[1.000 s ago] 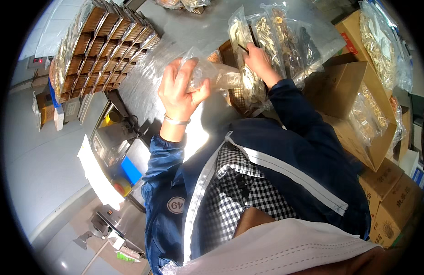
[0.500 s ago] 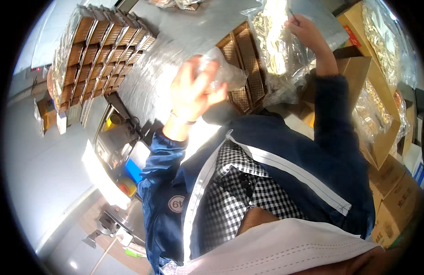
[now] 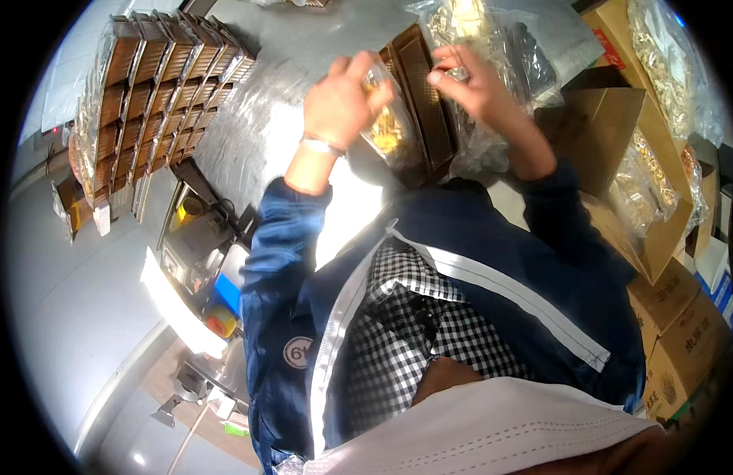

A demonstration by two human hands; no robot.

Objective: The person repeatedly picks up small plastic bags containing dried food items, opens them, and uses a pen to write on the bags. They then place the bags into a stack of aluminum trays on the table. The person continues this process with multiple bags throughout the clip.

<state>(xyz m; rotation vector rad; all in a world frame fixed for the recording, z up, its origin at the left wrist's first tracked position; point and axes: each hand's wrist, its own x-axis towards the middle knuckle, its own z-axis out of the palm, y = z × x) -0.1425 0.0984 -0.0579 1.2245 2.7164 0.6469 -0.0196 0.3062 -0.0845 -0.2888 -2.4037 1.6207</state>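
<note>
My left hand (image 3: 339,103) grips the top of a small clear plastic bag (image 3: 389,133), which hangs down with yellow pieces in it. Beside it, my right hand (image 3: 481,91) is closed, thumb against fingers, with something small and pale between them that I cannot make out. Behind the right hand lies a large clear bag (image 3: 461,24) of pale, dried-looking strips. A brown compartment tray (image 3: 422,87) with dark rims sits between and below both hands, partly covered by the small bag.
Stacked brown compartment trays (image 3: 157,95) stand at the left of the metal table (image 3: 279,47). At the right, an open cardboard box (image 3: 612,127) holds bagged dried goods (image 3: 643,186). Closed cartons (image 3: 683,332) lie lower right. A yellow tape roll (image 3: 190,209) is at left.
My right hand has come away from the large bag, down and left towards my left hand. The small bag, which looked empty, now shows yellow pieces inside.
</note>
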